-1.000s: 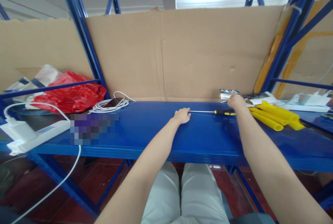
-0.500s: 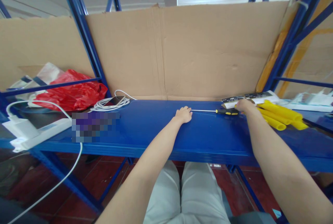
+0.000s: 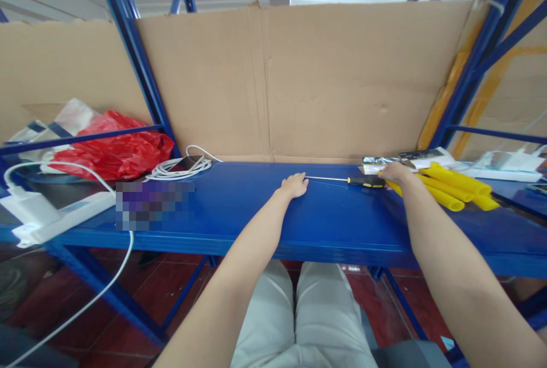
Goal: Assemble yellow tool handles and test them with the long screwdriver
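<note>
A person seated at a blue bench [image 3: 333, 225] spans a long screwdriver [image 3: 366, 182] between two bare hands; it lies lengthwise in the right half, nearer the back edge than the front. The left hand [image 3: 294, 184] rests palm down at the tip, its fingers loosely extended and closed on nothing that shows, though whether they touch the shaft cannot be told; the right hand [image 3: 395, 173] is at the handle's butt end, its fingers partly curled and their hold hidden.

The tool looks rigid, light enough for one hand and hardly fragile; the black-and-yellow handle should give the surest grip, while the slim, bright shaft would probably slip and roll more readily.

Yellow tubes [image 3: 457, 183], likely light, crowd the handle side toward the right end, with one tube end just below the right hand; a small packet [image 3: 376, 164] and a black-and-white box [image 3: 427, 157] line the back edge behind, hemming in that hand; coiled white cable [image 3: 179, 170] and a red plastic bag [image 3: 123, 148] lie well apart toward the back left.
</note>
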Available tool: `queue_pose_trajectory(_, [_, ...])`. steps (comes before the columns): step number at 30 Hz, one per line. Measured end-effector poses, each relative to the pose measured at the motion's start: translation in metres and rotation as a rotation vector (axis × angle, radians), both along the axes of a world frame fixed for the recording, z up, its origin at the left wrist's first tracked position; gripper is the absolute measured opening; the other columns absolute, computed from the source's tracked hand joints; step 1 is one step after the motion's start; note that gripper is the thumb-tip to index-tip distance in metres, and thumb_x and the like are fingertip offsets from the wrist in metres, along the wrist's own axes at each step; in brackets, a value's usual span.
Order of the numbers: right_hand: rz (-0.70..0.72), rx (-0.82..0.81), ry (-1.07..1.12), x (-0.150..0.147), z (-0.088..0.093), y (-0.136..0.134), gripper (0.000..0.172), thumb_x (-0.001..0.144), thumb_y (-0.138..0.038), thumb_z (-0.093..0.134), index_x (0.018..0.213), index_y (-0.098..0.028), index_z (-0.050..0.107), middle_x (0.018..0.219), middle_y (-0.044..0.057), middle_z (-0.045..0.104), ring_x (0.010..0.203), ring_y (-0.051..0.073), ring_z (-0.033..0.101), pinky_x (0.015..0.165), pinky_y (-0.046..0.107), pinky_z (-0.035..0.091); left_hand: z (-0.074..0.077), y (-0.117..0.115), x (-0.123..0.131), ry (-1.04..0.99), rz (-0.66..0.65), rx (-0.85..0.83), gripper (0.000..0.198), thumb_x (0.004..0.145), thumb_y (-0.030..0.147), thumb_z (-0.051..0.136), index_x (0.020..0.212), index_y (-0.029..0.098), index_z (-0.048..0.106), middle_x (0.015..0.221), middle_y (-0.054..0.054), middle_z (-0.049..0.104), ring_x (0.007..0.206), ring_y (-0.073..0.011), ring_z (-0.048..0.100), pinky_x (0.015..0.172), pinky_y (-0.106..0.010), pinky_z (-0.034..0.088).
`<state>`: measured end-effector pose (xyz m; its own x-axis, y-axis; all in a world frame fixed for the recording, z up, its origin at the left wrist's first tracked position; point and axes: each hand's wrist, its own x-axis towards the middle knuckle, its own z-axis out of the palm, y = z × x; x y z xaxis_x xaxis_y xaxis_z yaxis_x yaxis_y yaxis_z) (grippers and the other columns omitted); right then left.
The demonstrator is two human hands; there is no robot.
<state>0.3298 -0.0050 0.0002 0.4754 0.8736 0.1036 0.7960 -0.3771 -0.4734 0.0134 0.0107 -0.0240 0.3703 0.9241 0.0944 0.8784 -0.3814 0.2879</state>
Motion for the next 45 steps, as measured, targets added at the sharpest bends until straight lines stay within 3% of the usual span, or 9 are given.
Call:
queue_pose_trajectory(3, [0.022, -0.128, 0.049, 0.000, 0.002, -0.001, 0.017, 0.085, -0.006, 0.053, 0.085, -0.002, 0.069, 0.052, 0.011, 0.060, 0.050, 0.022, 0.062, 0.051, 0.030, 0.052, 0.001, 0.001, -0.002, -0.021, 0.000, -0.025, 0.058, 0.102, 0.036, 0.029, 0.157, 0.017, 0.035, 0.163, -0.010, 0.030, 0.150, -0.0234, 0.029, 0.121, -0.043, 0.025])
queue_pose_trajectory(11, [-0.009, -0.042, 0.222, -0.006, -0.003, 0.000, 0.013, 0.088, -0.018, 0.061, 0.091, -0.008, 0.068, 0.050, 0.007, 0.059, 0.049, 0.022, 0.062, 0.050, 0.033, 0.054, 0.003, -0.001, -0.001, -0.045, -0.004, -0.048, 0.058, 0.101, 0.038, 0.031, 0.157, 0.022, 0.034, 0.163, -0.008, 0.027, 0.151, -0.0258, 0.026, 0.120, -0.049, 0.024])
queue_pose_trajectory(16, [-0.011, -0.052, 0.286, -0.016, 0.000, -0.003, 0.007, 0.087, -0.016, 0.062, 0.087, -0.011, 0.068, 0.055, 0.009, 0.062, 0.054, 0.024, 0.066, 0.055, 0.033, 0.055, 0.004, -0.003, 0.001, -0.066, -0.006, -0.057, 0.058, 0.101, 0.037, 0.031, 0.157, 0.022, 0.034, 0.163, -0.009, 0.028, 0.151, -0.0257, 0.025, 0.120, -0.052, 0.023])
queue_pose_trajectory(25, [0.029, -0.065, 0.044, -0.007, -0.004, -0.005, 0.013, 0.082, -0.017, 0.061, 0.093, -0.011, 0.066, 0.055, 0.007, 0.060, 0.051, 0.021, 0.062, 0.049, 0.032, 0.054, 0.008, -0.011, 0.002, -0.057, -0.005, -0.078, 0.058, 0.102, 0.036, 0.028, 0.158, 0.020, 0.032, 0.164, -0.009, 0.024, 0.152, -0.0242, 0.022, 0.121, -0.051, 0.021])
queue_pose_trajectory(30, [0.007, -0.118, -0.077, -0.009, 0.001, -0.009, 0.021, 0.083, -0.013, 0.057, 0.100, -0.007, 0.067, 0.062, 0.011, 0.064, 0.054, 0.022, 0.064, 0.050, 0.031, 0.054, 0.009, -0.012, 0.002, -0.066, -0.007, -0.068, 0.057, 0.102, 0.035, 0.029, 0.157, 0.020, 0.034, 0.163, -0.010, 0.026, 0.152, -0.0250, 0.023, 0.121, -0.052, 0.022])
queue_pose_trajectory(33, [-0.020, -0.153, -0.143, -0.013, 0.004, -0.009, 0.029, 0.085, -0.014, 0.055, 0.107, -0.002, 0.068, 0.072, 0.020, 0.069, 0.065, 0.026, 0.070, 0.059, 0.034, 0.057, 0.009, -0.012, 0.002, -0.052, -0.013, -0.070, 0.058, 0.102, 0.036, 0.029, 0.157, 0.019, 0.033, 0.163, -0.010, 0.025, 0.152, -0.0251, 0.023, 0.121, -0.053, 0.022])
queue_pose_trajectory(35, [-0.040, -0.147, -0.208, -0.014, 0.004, -0.008, 0.033, 0.085, -0.014, 0.055, 0.112, 0.000, 0.069, 0.087, 0.025, 0.072, 0.081, 0.030, 0.073, 0.071, 0.035, 0.058, 0.008, -0.011, 0.002, -0.033, -0.015, -0.071, 0.058, 0.102, 0.036, 0.028, 0.158, 0.020, 0.032, 0.164, -0.009, 0.024, 0.152, -0.0250, 0.022, 0.121, -0.052, 0.022])
queue_pose_trajectory(39, [-0.077, -0.121, -0.328, -0.014, 0.000, -0.004, 0.043, 0.087, -0.015, 0.054, 0.126, 0.000, 0.065, 0.121, 0.029, 0.066, 0.118, 0.033, 0.064, 0.096, 0.038, 0.053, 0.007, -0.008, 0.003, 0.012, -0.014, -0.078, 0.059, 0.102, 0.038, 0.024, 0.159, 0.021, 0.028, 0.165, -0.007, 0.020, 0.153, -0.0237, 0.020, 0.121, -0.050, 0.022])
queue_pose_trajectory(45, [-0.054, -0.157, -0.312, -0.016, -0.003, -0.004, 0.049, 0.090, -0.015, 0.050, 0.135, 0.002, 0.059, 0.130, 0.031, 0.061, 0.127, 0.035, 0.058, 0.101, 0.042, 0.049, 0.006, -0.006, 0.003, 0.022, -0.014, -0.081, 0.061, 0.102, 0.039, 0.023, 0.160, 0.018, 0.027, 0.165, -0.007, 0.019, 0.153, -0.0231, 0.018, 0.121, -0.050, 0.021])
